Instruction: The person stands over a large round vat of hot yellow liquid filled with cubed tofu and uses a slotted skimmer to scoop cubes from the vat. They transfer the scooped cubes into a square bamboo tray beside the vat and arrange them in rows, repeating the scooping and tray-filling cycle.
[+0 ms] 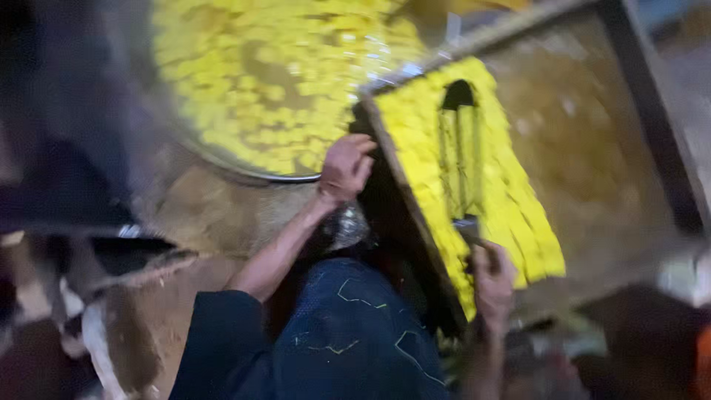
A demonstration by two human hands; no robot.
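The single head camera is looking steeply down, tilted and close, over the tray [592, 148] right and bowl [222, 148] far left.

No packages, labels, signs or screens to be made out anywhere in the head view; too blurred throughout to tell any printed surface.

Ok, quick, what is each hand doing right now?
Left hand: curled on the frame's edge, beside the big pan.
Right hand: closed on a flat metal tool over the yellow pieces.
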